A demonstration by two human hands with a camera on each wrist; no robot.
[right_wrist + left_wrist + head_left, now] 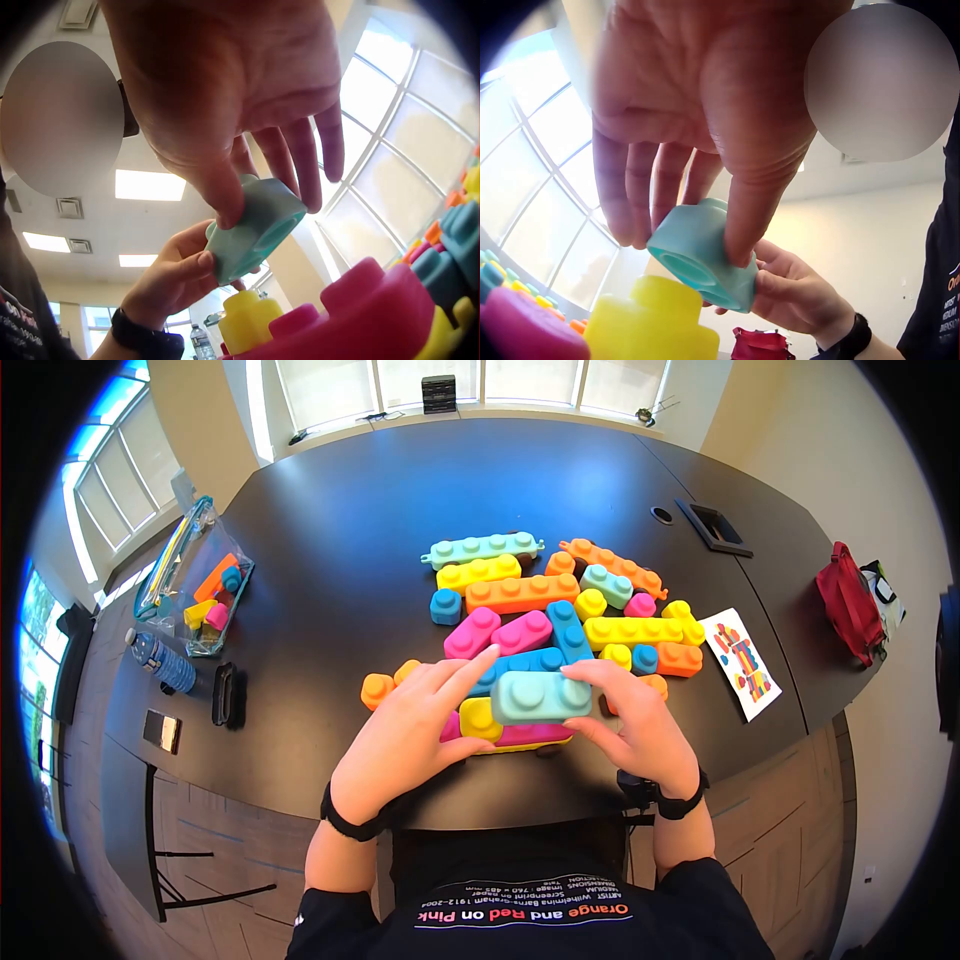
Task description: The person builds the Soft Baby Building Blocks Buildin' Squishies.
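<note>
A light teal block with two studs is held up above the near blocks, between both hands. The left hand pinches its left end; in the left wrist view the thumb presses one side of the teal block and the fingers lie on the other. At its right end, the right hand pinches it with thumb and fingers, as the right wrist view also shows for the teal block. Its hollow underside faces down. Just below are a yellow block and a pink block.
Many coloured blocks, such as an orange one, lie beyond the hands. A printed picture sheet and a red bag are at the right. A clear bag of blocks, a water bottle and a black case are at the left.
</note>
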